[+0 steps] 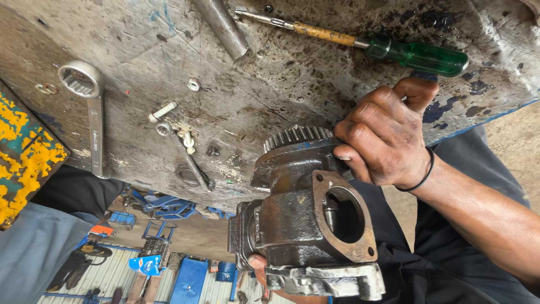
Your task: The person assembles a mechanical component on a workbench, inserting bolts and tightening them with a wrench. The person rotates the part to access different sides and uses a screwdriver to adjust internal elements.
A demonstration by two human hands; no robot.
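Slippage of the rusty pump housing [306,219], held at lower centre of the frame off the surface [281,73] edge, is risked because it is clasped by the right hand [385,141] at its gear end only, while the left hand [260,264], barely visible beneath, cannot be judged.

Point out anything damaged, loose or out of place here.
The pump housing is rusty and oil-caked, and sits half off the bench edge, steadied by a hand. Loose bolts and a washer lie scattered on the grimy bench.
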